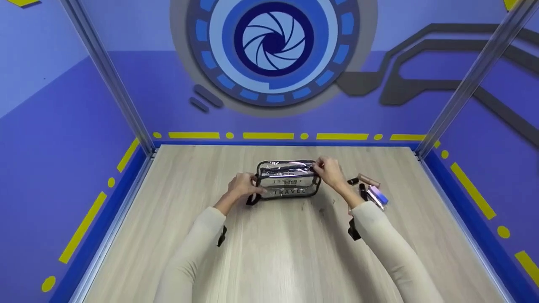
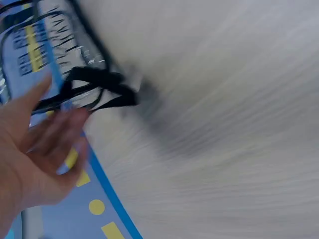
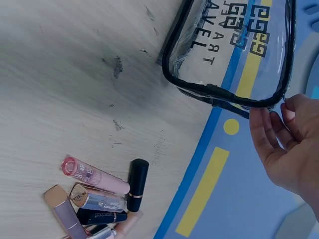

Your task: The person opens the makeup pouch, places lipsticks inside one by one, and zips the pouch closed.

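A clear toiletry bag [image 1: 288, 181] with black piping and "TRAVEL" lettering stands upright on the table. My left hand [image 1: 243, 184] is at its left end, thumb by the front panel. In the left wrist view, the blurred fingers of that hand [image 2: 47, 144] lie loosely beside the black side strap [image 2: 102, 82], not closed around it. At the upper right corner, my right hand [image 1: 330, 171] pinches the bag's edge. The right wrist view shows thumb and fingertips meeting at the black piping [image 3: 219, 94]; whether a zipper pull is between them is hidden.
Right of the bag lies a loose pile of cosmetics: a pink tube [image 3: 94, 175], a black lipstick [image 3: 137, 184], a rose-brown tube [image 3: 65, 211] and others. The wooden table [image 1: 269, 252] meets blue printed walls at its back and sides.
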